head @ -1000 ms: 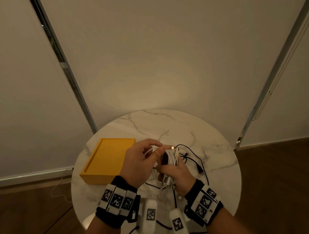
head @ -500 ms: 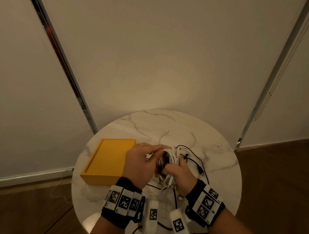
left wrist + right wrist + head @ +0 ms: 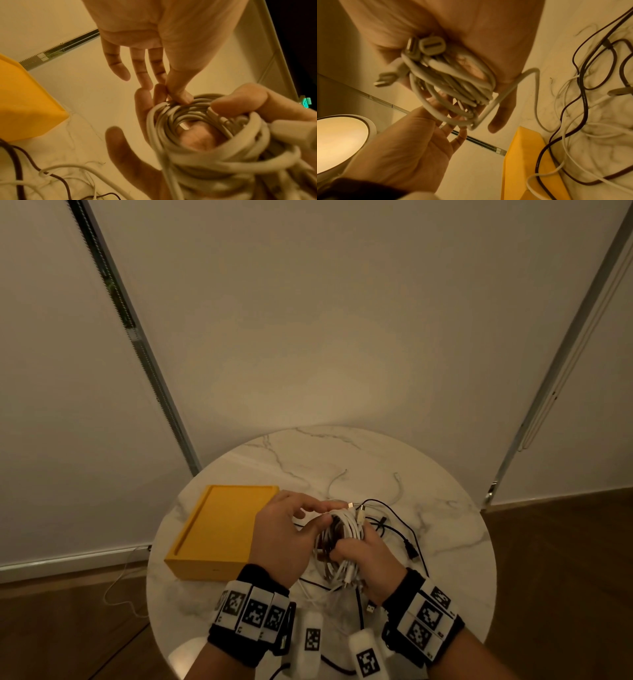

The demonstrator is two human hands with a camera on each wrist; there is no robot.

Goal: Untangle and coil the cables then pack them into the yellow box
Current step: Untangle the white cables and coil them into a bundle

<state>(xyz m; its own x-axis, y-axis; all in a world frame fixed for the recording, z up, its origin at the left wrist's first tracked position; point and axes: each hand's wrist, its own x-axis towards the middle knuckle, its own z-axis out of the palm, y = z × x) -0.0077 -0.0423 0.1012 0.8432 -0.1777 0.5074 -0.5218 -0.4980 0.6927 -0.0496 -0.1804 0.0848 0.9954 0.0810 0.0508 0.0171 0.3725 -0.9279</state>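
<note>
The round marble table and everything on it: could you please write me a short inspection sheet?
Surface: round white marble table.
Job's things: closed yellow box at the left; white coiled cable held above the table.
Clutter: nothing seen.
Grippers: right hand grips the coil; left hand pinches its top.
Cables: loose black cable and thin white cable on the table.
Surroundings: pale blinds, wooden floor.

Loose black and white cables (image 3: 394, 529) obstruct the desk (image 3: 342, 453) centre and right. The yellow box (image 3: 219, 529) blocks the left. The far desk surface remains passable.
</note>
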